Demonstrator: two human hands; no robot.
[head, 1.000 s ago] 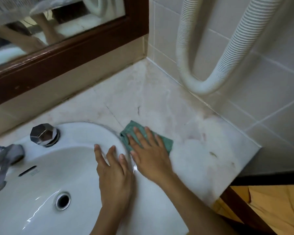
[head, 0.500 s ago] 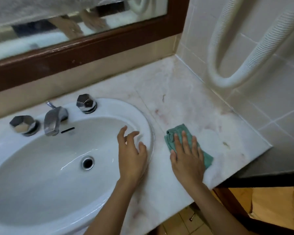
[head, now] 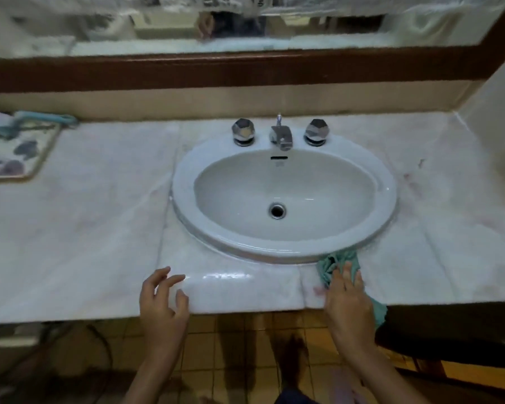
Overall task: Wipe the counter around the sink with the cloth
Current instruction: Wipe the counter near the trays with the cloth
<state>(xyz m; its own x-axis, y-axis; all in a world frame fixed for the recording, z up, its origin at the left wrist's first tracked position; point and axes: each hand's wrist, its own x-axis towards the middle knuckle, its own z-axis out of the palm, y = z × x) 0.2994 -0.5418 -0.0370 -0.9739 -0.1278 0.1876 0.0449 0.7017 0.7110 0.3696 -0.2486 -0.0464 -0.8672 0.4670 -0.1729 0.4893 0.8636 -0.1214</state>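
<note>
A white oval sink (head: pixel 184 182) sits in the pale marble counter (head: pixel 99 228). The green cloth (head: pixel 334 265) lies bunched on the counter's front edge, just below the sink's front right rim, with part of it hanging over the edge. My right hand (head: pixel 349 304) presses flat on the cloth. My left hand (head: pixel 162 301) hovers at the front edge left of the sink's middle, fingers spread and curled, holding nothing.
A chrome faucet (head: pixel 281 137) with two knobs (head: pixel 243 131) (head: pixel 317 131) stands behind the basin. A patterned tray (head: pixel 15 153) lies at the far left. A wood-framed mirror (head: pixel 245 68) spans the back wall. Tiled floor shows below.
The view has swung back and left to show the whole counter. My right hand dragged the cloth from the right side to the front edge. My left hand left the sink rim.
</note>
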